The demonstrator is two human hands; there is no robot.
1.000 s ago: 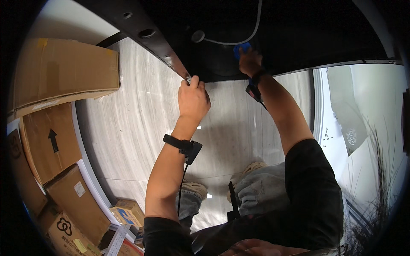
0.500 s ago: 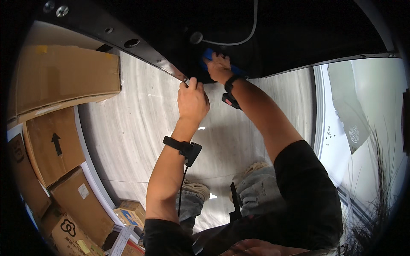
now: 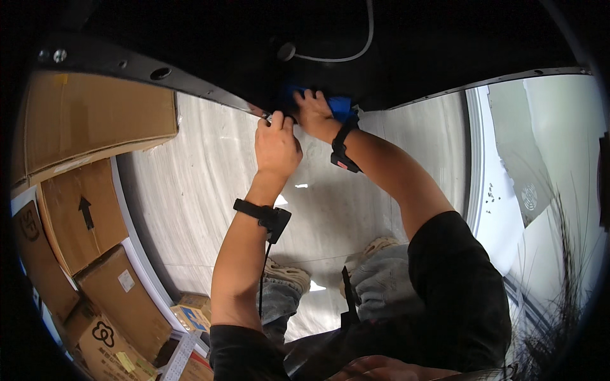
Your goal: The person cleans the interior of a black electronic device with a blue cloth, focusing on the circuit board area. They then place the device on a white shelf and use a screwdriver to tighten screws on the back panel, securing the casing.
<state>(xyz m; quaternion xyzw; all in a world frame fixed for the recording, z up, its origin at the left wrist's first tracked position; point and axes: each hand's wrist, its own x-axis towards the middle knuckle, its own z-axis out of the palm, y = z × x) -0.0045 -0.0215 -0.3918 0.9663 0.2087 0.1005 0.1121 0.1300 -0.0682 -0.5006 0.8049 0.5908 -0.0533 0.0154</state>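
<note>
My left hand (image 3: 278, 145) is closed, its fingers curled over the lower corner of a black metal frame (image 3: 190, 86) with round holes along its rail. Just to its right, my right hand (image 3: 318, 117) presses down on a crumpled blue cloth (image 3: 341, 106) against the dark inner surface of the frame. Part of the cloth is hidden under the palm and fingers. Above both hands, a round grey disc (image 3: 286, 51) sits on the black surface, with a thin pale cable (image 3: 343, 60) running from it.
Cardboard boxes (image 3: 101, 127) stand stacked along the left, with smaller cartons (image 3: 192, 312) lower down. Pale wood-look flooring (image 3: 210, 165) lies below the frame. On the right are a white panel (image 3: 492, 171) with small dark bits on it and a grey sheet (image 3: 518, 146).
My right hand and the blue cloth have shifted left and slightly down, closer to my left hand. My left hand has moved a little left, and the frame sits slightly farther left in view.
</note>
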